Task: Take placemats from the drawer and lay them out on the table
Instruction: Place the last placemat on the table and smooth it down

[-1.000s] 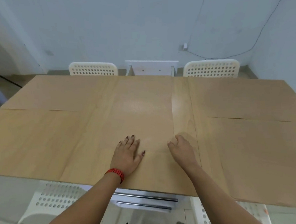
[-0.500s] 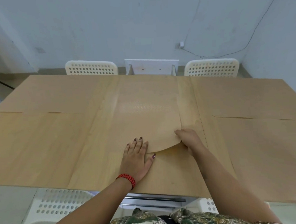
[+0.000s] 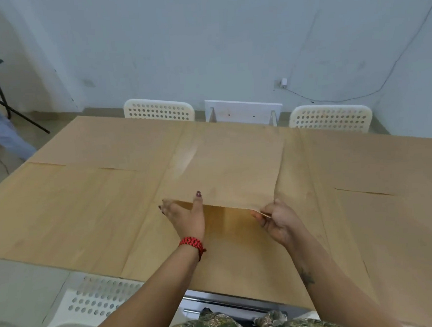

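Note:
A thin wood-coloured placemat (image 3: 230, 167) lies in the middle of the table (image 3: 61, 218), its near edge lifted off the surface. My left hand (image 3: 186, 215), with a red bracelet at the wrist, holds that edge with fingers under it and the thumb on top. My right hand (image 3: 276, 216) pinches the near right corner. More placemats of the same colour lie flat at the far left (image 3: 112, 142), near left (image 3: 68, 210), far right (image 3: 361, 164) and near right (image 3: 396, 240). A drawer (image 3: 218, 304) shows under the table's near edge.
Two white perforated chairs (image 3: 158, 110) (image 3: 331, 117) stand at the far side with a white panel (image 3: 242, 111) between them. Another white chair (image 3: 92, 302) is at the near left. A black stand (image 3: 1, 95) is by the left wall.
Both hands went from lying on the middle placemat to gripping its near edge, which has risen off the table. The camera view has tilted up slightly.

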